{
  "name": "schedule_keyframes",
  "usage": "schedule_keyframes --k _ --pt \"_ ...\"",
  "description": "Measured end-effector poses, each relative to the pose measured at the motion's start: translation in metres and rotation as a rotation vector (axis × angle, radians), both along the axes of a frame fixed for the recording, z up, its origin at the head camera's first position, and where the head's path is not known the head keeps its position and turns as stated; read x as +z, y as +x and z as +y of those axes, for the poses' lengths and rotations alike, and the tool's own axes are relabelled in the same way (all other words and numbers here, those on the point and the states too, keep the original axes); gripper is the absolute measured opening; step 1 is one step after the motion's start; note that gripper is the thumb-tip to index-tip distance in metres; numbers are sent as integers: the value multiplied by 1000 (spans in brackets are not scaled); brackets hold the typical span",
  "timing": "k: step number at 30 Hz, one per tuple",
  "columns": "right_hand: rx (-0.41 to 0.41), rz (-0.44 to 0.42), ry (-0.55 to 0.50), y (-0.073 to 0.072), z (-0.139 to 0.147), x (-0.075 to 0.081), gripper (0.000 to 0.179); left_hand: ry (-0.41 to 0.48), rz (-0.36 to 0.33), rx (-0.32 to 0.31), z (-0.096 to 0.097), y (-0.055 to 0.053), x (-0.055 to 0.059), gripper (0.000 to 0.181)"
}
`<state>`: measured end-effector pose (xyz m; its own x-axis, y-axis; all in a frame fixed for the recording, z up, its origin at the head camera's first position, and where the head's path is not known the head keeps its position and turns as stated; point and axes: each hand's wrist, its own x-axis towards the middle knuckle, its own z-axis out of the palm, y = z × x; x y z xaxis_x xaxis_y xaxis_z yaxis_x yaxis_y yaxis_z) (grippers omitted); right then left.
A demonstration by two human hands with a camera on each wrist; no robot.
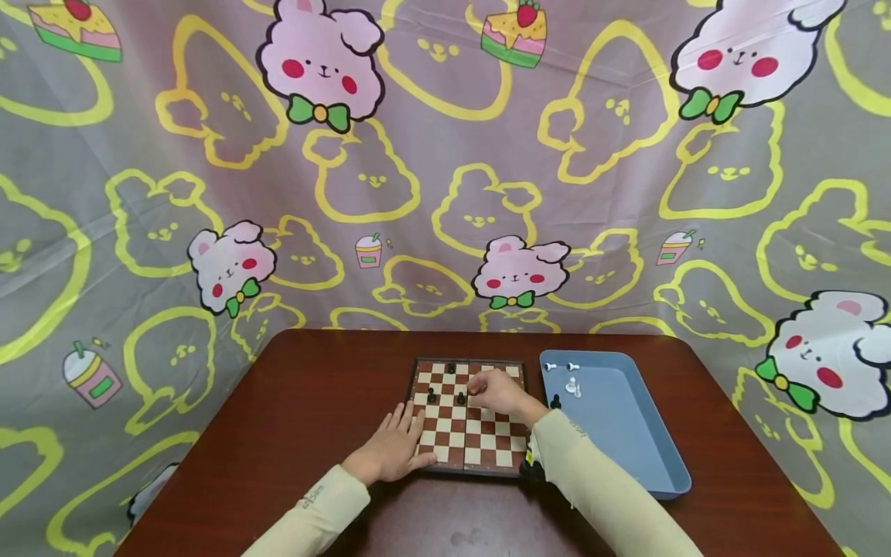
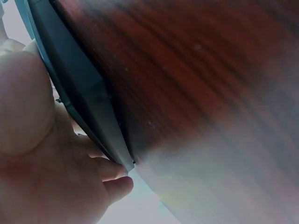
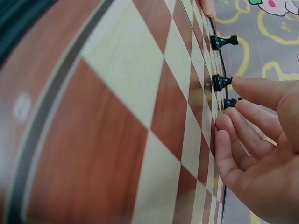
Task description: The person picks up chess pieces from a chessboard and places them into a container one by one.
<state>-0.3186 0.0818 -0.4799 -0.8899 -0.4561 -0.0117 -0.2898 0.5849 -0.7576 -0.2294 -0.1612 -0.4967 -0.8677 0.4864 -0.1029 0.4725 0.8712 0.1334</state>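
A checkered chessboard (image 1: 445, 449) with a fold line lies on the table. My left hand (image 1: 393, 447) rests on its left edge with straight, spread fingers; in the left wrist view the palm (image 2: 51, 177) lies against the dark board side (image 2: 74, 79). My right hand (image 1: 497, 392) is over the board's right half, beside a black chess piece (image 1: 461, 398). In the right wrist view the thumb tip meets the top of a black piece (image 3: 219, 83), and the other fingers are loosely bent. Two more black pieces stand on the board, one at left (image 1: 431, 394), one at the far edge (image 1: 451, 368).
Right of the board, a blue tray (image 1: 626, 449) holds several white chess pieces (image 1: 572, 385) toward its far left. A black piece (image 1: 555, 401) shows at the tray's left side. A patterned cloth (image 1: 431, 193) hangs behind the brown table (image 1: 313, 387).
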Motion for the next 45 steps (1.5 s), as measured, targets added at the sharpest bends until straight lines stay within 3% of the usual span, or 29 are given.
schedule_keyframes --k 13,20,45 --pt "37 61 49 3 -13 -5 28 2 -1 -6 0 1 2 84" --pt "46 76 52 4 -14 -4 16 0 -1 -2 -1 1 2 84" --pt "75 22 11 9 -4 -1 3 -1 -10 -1 0 2 3 85"
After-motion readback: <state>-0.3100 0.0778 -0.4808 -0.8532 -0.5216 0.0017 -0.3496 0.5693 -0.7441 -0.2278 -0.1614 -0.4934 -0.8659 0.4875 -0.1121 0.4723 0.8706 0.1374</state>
